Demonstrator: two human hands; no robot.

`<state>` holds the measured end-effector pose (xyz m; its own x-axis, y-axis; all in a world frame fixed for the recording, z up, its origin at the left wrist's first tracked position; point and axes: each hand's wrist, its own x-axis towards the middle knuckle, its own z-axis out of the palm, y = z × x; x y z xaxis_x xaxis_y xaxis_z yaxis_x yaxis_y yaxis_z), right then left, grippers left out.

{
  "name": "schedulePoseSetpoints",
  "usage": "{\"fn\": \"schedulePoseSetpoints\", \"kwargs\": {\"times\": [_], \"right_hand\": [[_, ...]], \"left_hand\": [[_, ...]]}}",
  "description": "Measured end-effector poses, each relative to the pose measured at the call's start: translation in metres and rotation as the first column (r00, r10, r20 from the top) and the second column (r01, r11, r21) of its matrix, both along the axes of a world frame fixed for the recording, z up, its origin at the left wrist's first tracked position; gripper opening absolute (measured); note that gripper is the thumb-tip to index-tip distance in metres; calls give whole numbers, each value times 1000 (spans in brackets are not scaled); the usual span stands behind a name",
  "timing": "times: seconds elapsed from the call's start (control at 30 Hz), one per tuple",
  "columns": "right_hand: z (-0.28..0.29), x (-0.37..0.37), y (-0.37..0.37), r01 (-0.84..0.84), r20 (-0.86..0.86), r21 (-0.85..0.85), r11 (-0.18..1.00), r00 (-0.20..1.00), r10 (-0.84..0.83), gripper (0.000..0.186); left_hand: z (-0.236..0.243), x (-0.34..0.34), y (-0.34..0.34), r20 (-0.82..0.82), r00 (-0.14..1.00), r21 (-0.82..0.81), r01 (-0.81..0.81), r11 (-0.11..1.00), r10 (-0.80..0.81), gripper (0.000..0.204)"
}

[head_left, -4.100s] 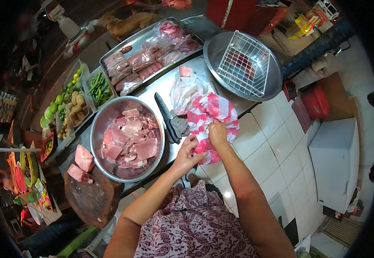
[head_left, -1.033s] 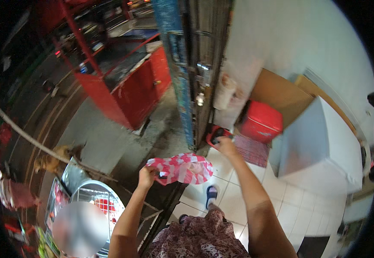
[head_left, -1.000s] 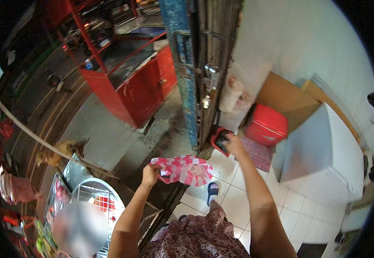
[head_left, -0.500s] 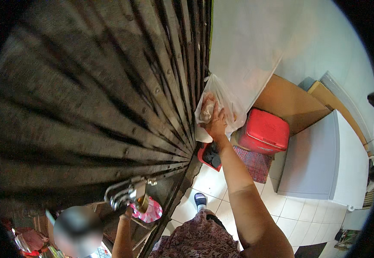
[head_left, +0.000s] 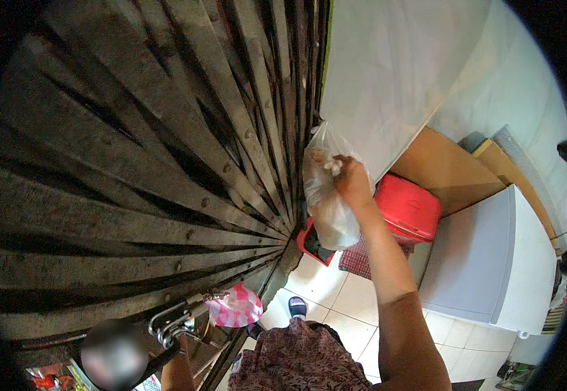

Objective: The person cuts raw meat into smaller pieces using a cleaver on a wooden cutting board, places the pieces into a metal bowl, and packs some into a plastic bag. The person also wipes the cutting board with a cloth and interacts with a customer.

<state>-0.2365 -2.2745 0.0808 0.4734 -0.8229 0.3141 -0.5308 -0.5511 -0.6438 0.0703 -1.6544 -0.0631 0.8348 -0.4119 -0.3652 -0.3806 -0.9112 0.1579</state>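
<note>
A translucent white plastic bag (head_left: pixel 335 218) hangs against the edge of the metal folding gate, its lower part bulging. At its upper front is my right hand (head_left: pixel 355 179), fingers closed around a small crumpled white thing (head_left: pixel 333 167). Whether that is part of the bag or something separate, I cannot tell. Low on the left, my left hand (head_left: pixel 180 348) is mostly hidden by a shiny metal hasp with a brass-coloured padlock (head_left: pixel 200 327), so its fingers do not show. Beside the lock hangs a pink-and-white checked bag (head_left: pixel 236 306).
The dark folding gate (head_left: pixel 133 182) fills the left side. Below the plastic bag are a red cooler box (head_left: pixel 408 205), a red tray (head_left: pixel 309 242) and a woven mat (head_left: pixel 363 260). A grey cabinet (head_left: pixel 472 254) stands right, with cardboard (head_left: pixel 443 166) behind. A blurred round patch covers the lower left.
My right hand has shifted right and up from the bag's middle, its fingers now closed on something white. The bag hangs longer and fuller. My left hand is lower and further hidden.
</note>
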Motion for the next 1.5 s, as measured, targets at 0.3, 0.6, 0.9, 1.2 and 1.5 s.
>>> {"fn": "schedulePoseSetpoints", "kwargs": {"times": [0.3, 0.6, 0.9, 1.2, 1.5], "right_hand": [[169, -101, 62, 54, -65, 71, 996, 997, -49, 30], [120, -182, 160, -310, 163, 397, 864, 950, 267, 20], [-12, -13, 388, -649, 384, 378, 660, 759, 527, 23], [-151, 170, 505, -836, 829, 455, 307, 523, 197, 20], [-222, 208, 536, -382, -266, 573, 725, 750, 606, 40]], "left_hand": [[27, 37, -25, 39, 997, 58, 64, 996, -67, 71], [40, 66, -76, 86, 986, 77, 140, 987, -146, 95], [84, 54, -31, -42, 966, 152, 257, 954, -254, 94], [164, 29, 22, -121, 879, -371, 390, 843, -460, 92], [229, -64, -14, -314, 679, -801, 187, 569, -664, 63]]}}
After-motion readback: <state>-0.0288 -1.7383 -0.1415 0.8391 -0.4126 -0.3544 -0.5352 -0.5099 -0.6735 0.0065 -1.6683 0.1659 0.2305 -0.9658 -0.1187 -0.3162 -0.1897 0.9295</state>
